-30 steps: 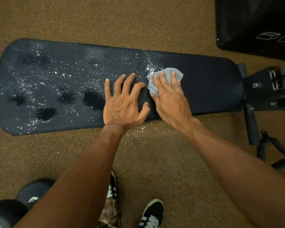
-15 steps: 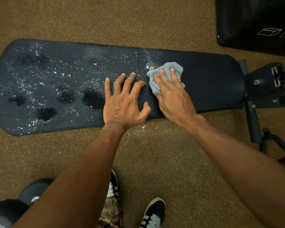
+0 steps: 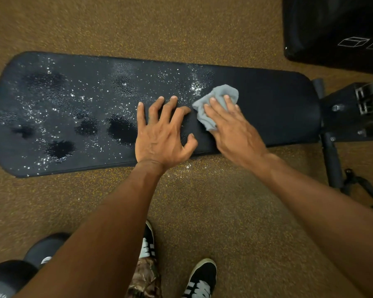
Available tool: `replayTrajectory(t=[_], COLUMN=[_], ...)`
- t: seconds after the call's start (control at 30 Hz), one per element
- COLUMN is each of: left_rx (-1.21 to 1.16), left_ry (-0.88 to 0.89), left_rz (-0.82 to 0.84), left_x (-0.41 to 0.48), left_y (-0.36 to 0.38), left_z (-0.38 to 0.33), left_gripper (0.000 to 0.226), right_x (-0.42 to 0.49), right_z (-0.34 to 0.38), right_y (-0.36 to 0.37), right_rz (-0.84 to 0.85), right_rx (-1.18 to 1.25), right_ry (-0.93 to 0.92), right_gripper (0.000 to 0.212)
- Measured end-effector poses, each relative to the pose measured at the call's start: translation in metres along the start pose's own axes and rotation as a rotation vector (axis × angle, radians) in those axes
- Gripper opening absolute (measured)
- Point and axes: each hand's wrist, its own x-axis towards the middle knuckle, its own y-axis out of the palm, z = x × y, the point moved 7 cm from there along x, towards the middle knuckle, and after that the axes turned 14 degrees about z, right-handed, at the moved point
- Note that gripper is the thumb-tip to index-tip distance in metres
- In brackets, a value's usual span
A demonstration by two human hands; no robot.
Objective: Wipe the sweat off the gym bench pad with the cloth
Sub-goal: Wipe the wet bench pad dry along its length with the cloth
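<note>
A long black bench pad (image 3: 274, 108) lies across the view. Its left and middle parts are covered in sweat droplets and dark wet patches (image 3: 58, 117); the right end looks dry. My right hand (image 3: 233, 127) presses a crumpled grey cloth (image 3: 219, 97) flat on the pad, just right of the wet area, with the fingers over the cloth. My left hand (image 3: 162, 134) rests beside it with fingers spread on the pad, holding nothing.
The bench's black metal frame and hinge (image 3: 353, 112) stick out at the right, with a strap (image 3: 366, 186) on the floor. A black padded block (image 3: 332, 29) stands at the top right. A dumbbell (image 3: 19, 269) lies at the bottom left, my shoes (image 3: 200, 278) below on speckled brown flooring.
My right hand has slid the cloth a little up and to the right on the pad. My left hand has stayed in place.
</note>
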Motion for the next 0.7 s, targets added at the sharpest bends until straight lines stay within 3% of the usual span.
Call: replayTrajectory(t=[0.2, 0.4, 0.53, 0.7], left_rx=[0.003, 0.015, 0.016, 0.016], left_ry=[-0.007, -0.003, -0.012, -0.003], left_rz=[0.004, 0.009, 0.006, -0.01], left_x=[0.0, 0.0, 0.0, 0.0], left_y=[0.0, 0.0, 0.0, 0.0], left_z=[0.0, 0.0, 0.0, -0.001], left_gripper=[0.061, 0.062, 0.061, 0.062], right_x=[0.031, 0.013, 0.02, 0.05], right_z=[-0.015, 0.007, -0.016, 0.013], right_y=[-0.02, -0.005, -0.016, -0.022], right_rz=[-0.025, -0.004, -0.005, -0.052], right_rx=[0.05, -0.003, -0.009, 0.068], right_ry=[0.117, -0.045, 0.032, 0.071], right_gripper=[0.056, 0.055, 0.054, 0.052])
